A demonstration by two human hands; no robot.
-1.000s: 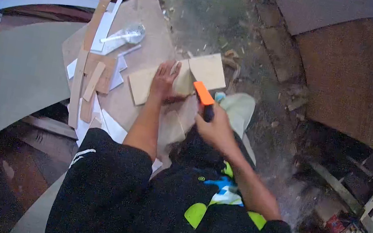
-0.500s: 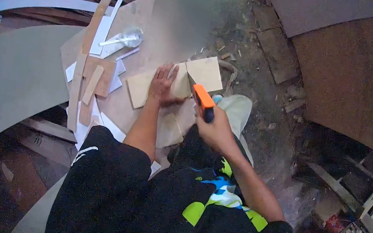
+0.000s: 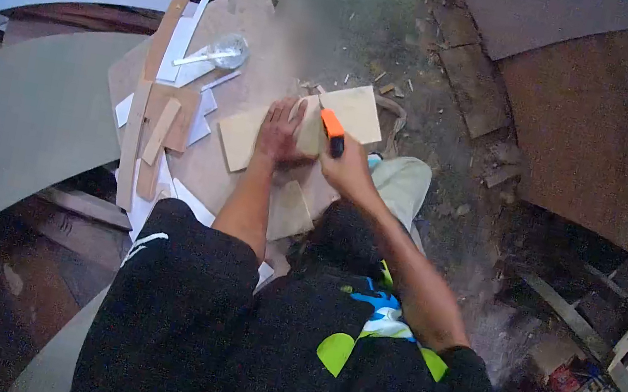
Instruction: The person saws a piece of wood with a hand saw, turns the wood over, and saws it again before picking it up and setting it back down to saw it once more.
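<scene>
My left hand (image 3: 278,130) presses flat on a light plywood piece (image 3: 360,112) that lies on a larger brown board (image 3: 248,33). My right hand (image 3: 349,170) grips an orange-handled cutter (image 3: 332,130), its tip against the plywood just right of my left fingers. A smaller square offcut (image 3: 291,209) lies below the plywood, by my left forearm.
Wood strips (image 3: 149,91) and white laminate scraps (image 3: 181,47) lie on the board's left side, with a clear cup and white stick (image 3: 224,53). A large grey sheet (image 3: 17,118) curves at the left. Brown boards (image 3: 604,121) lean at right; rubble covers the ground.
My right hand has moved up and left, bringing the cutter from beside the plywood onto it. My left hand stays pressed on the piece.
</scene>
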